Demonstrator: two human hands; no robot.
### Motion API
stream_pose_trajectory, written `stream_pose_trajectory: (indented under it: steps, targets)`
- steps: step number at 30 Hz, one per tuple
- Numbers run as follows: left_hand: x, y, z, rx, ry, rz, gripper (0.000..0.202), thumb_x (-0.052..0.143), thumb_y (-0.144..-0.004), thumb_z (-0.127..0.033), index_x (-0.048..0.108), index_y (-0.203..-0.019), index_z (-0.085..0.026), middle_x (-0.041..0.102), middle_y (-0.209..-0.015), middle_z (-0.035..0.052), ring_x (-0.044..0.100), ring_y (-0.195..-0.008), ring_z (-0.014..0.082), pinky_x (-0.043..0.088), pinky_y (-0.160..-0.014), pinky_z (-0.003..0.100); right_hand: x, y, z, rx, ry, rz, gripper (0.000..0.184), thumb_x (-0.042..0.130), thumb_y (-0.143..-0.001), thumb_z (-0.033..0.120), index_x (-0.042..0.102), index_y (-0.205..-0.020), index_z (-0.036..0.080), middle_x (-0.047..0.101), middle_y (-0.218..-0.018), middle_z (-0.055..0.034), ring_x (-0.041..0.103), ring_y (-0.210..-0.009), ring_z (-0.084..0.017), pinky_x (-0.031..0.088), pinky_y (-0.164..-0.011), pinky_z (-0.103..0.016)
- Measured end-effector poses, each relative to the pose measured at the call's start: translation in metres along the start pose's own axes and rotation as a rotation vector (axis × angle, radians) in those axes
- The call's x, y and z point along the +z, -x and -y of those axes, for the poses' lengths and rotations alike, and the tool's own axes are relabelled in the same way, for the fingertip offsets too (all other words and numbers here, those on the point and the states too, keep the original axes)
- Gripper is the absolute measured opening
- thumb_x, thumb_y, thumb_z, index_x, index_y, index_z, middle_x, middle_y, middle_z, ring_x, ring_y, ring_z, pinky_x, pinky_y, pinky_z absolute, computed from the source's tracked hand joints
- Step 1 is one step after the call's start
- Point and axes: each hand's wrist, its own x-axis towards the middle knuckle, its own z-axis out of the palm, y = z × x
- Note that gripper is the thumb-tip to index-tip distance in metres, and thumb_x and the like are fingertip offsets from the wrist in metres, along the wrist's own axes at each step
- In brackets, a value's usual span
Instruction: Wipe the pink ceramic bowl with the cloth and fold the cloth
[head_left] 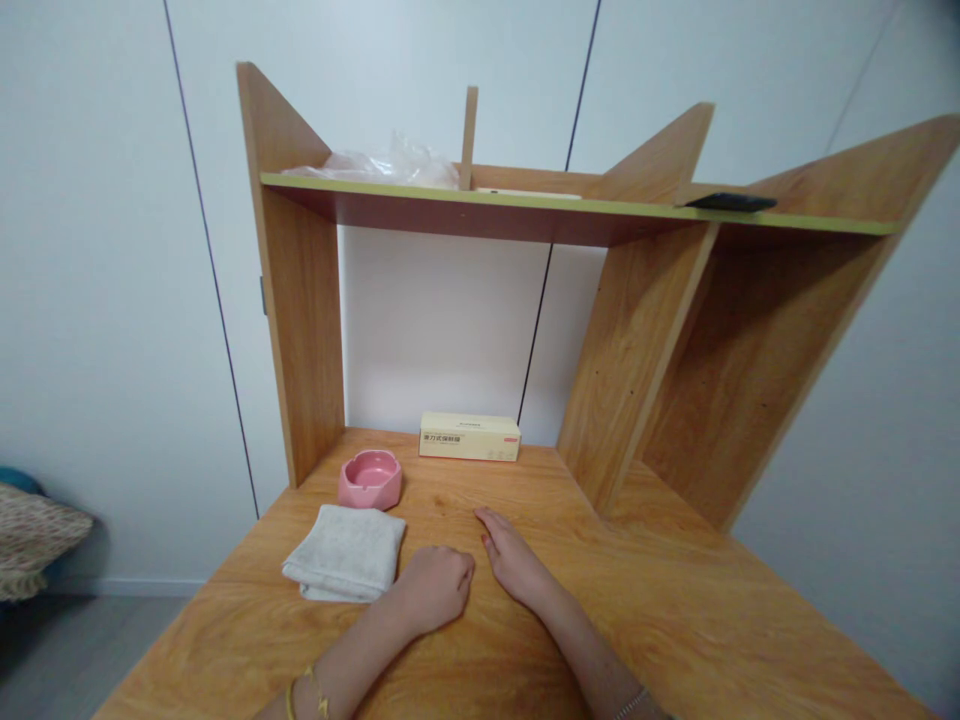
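My left hand (439, 588) rests on the desk as a loose fist, knuckles up, with nothing showing in it. Just left of it lies a folded light grey cloth (349, 552), close to the wrist. My right hand (514, 558) leans on its edge a little to the right of the fist, fingers stretched forward and holding nothing. Behind the cloth stands a pink ashtray (370, 480) with notches in its rim. Farther back, a pale yellow cling film box (469, 438) with printed characters lies lengthwise.
The wooden desk (675, 620) carries a shelf unit with upright side panels (304, 330) and a divider (641, 360). On the upper shelf (420, 192) are a clear plastic bag (397, 163) and a flat black object (731, 202). Patterned fabric (41, 530) shows at far left.
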Motion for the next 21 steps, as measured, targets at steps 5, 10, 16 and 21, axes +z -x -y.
stream_pose_trajectory:
  steps: [5,10,16,21]
  targets:
    - [0.0001,0.0000,-0.0002,-0.001,0.002,0.006,0.028,0.032,-0.078,-0.014,0.059,-0.079,-0.019,0.065,-0.082,0.0081,0.060,-0.078,0.0209,0.043,-0.067,0.030,-0.0022,-0.0002,0.0037,0.012,0.020,0.018,0.046,0.033,-0.075,0.007,0.045,-0.120,0.007,0.045,-0.126,-0.0139,0.036,-0.120,-0.017,0.025,-0.103,-0.034]
    - [-0.0001,0.0004,-0.0005,-0.006,0.001,-0.001,0.028,0.032,-0.079,-0.014,0.059,-0.079,-0.019,0.065,-0.082,0.0074,0.060,-0.078,0.0206,0.043,-0.067,0.029,-0.0028,0.0008,0.0042,0.006,0.007,0.005,0.046,0.034,-0.075,0.007,0.045,-0.120,0.009,0.046,-0.125,-0.0120,0.036,-0.120,-0.017,0.024,-0.103,-0.034]
    - [-0.0009,0.0007,-0.0010,-0.006,-0.005,-0.013,0.027,0.032,-0.079,-0.015,0.059,-0.076,-0.018,0.065,-0.079,0.0059,0.060,-0.077,0.0207,0.043,-0.064,0.028,-0.0023,0.0007,0.0034,0.001,0.017,0.007,0.046,0.034,-0.075,0.007,0.046,-0.119,0.009,0.046,-0.125,-0.0130,0.037,-0.119,-0.017,0.025,-0.102,-0.034]
    - [-0.0021,0.0012,-0.0019,-0.011,-0.008,-0.013,0.026,0.033,-0.079,-0.014,0.058,-0.076,-0.018,0.065,-0.078,0.0053,0.060,-0.076,0.0201,0.043,-0.064,0.027,-0.0022,0.0012,0.0035,0.008,0.012,0.001,0.046,0.034,-0.075,0.008,0.046,-0.119,0.011,0.046,-0.125,-0.0116,0.036,-0.120,-0.017,0.024,-0.103,-0.035]
